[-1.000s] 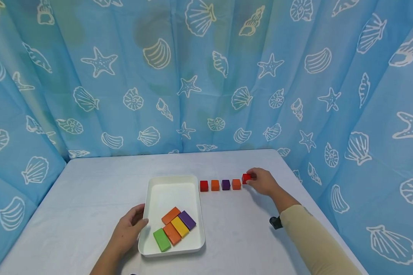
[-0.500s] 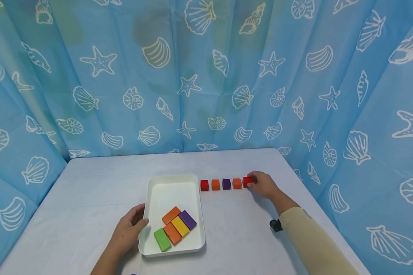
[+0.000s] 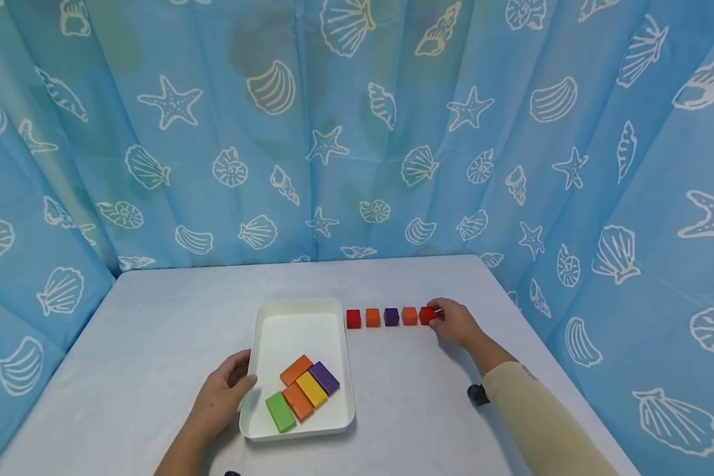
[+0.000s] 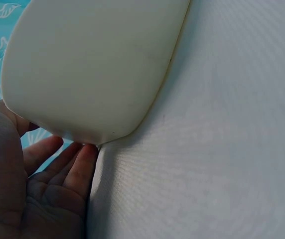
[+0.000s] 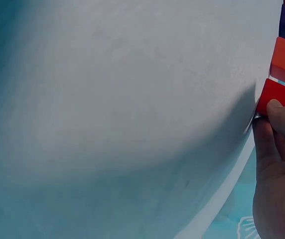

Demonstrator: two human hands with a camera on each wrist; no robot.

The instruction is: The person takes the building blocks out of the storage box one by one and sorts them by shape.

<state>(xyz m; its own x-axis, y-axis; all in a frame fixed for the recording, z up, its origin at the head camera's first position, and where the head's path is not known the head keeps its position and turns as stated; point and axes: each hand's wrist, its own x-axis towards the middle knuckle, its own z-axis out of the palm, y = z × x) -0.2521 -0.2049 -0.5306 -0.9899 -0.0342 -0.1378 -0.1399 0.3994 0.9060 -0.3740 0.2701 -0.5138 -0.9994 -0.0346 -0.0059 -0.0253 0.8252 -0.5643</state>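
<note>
At the right end of a row of small blocks, my right hand (image 3: 457, 322) pinches a red cube (image 3: 426, 315) between thumb and fingers. In the right wrist view the thumb lies on the red cube (image 5: 276, 94), low at the table surface. Left of it in the row stand an orange cube (image 3: 410, 316), a purple cube (image 3: 391, 317), another orange cube (image 3: 373, 318) and a second red cube (image 3: 354, 318). My left hand (image 3: 221, 391) holds the left side of a white tray (image 3: 300, 320), thumb over the rim, fingers along the outer wall (image 4: 82, 74).
Inside the tray lie several longer blocks: a green block (image 3: 281, 412), a yellow block (image 3: 312, 389), a purple block (image 3: 324, 378) and two orange ones. A white cloth covers the table (image 3: 172, 317). Blue shell-patterned curtain (image 3: 309, 165) hangs behind and at both sides.
My right hand has brought the red cube down and slightly toward me, into line with the row beside the orange cube. The left hand and tray have stayed in place.
</note>
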